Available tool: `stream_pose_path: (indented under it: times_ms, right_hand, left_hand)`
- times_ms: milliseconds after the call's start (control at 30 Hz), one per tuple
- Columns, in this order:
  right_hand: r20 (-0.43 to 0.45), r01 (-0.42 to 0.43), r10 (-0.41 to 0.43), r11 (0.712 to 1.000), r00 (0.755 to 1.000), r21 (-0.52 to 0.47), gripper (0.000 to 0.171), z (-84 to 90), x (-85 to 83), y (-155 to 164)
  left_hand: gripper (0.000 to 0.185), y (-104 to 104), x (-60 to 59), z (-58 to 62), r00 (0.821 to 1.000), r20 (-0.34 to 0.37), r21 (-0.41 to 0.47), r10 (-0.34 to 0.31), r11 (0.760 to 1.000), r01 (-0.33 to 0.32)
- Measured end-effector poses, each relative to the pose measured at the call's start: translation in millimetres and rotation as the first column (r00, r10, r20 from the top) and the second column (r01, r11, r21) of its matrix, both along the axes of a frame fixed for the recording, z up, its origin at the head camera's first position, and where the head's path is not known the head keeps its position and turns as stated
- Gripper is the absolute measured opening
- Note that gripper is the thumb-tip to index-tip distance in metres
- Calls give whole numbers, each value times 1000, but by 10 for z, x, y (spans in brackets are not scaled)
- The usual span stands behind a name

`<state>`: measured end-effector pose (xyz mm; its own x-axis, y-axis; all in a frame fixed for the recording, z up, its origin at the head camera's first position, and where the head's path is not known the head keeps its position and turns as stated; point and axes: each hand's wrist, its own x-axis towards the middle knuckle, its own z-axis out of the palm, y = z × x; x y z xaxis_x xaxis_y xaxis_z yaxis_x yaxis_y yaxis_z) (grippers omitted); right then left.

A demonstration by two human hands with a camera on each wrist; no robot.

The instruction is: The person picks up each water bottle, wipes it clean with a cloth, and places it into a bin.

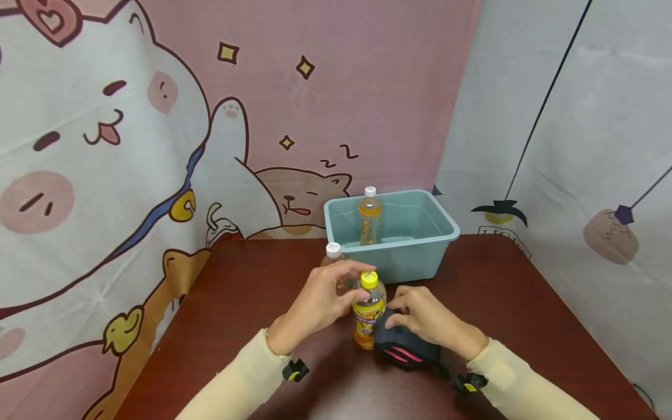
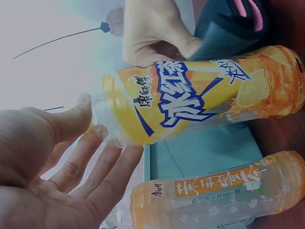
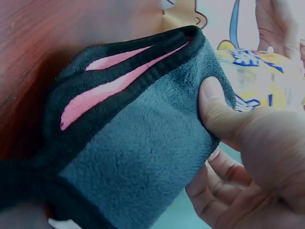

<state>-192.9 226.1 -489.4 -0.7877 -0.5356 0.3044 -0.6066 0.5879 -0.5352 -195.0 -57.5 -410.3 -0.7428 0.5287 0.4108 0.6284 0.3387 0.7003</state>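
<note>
Head view from above, two wrist close-ups

I see all three views share the yellow-capped bottle (image 1: 369,312); my wrist views face it from opposite sides, very near.

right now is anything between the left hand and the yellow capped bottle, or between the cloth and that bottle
Nothing visible. The left hand already touches the yellow-capped bottle near its top, and the dark cloth, pinched by the right hand, lies right against the bottle's side.
</note>
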Motion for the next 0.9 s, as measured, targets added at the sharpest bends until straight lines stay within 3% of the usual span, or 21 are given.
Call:
stream_pose_path:
  times_ms: [300, 633, 900]
  right_hand:
    - [50, -36, 30, 992, 998, 122, 16, -165, -37, -70]
    - [106, 14, -21, 998, 994, 65, 21, -206, -28, -87]
    - [92, 51, -49, 999, 995, -12, 18, -170, 45, -58]
  left_hand:
    - [49, -10, -2, -4, 999, 31, 0, 18, 1000, -18]
    - [49, -19, 1, -15, 999, 39, 6, 10, 1000, -10]
    - [50, 10, 15, -13, 1000, 2, -8, 9, 1000, -9]
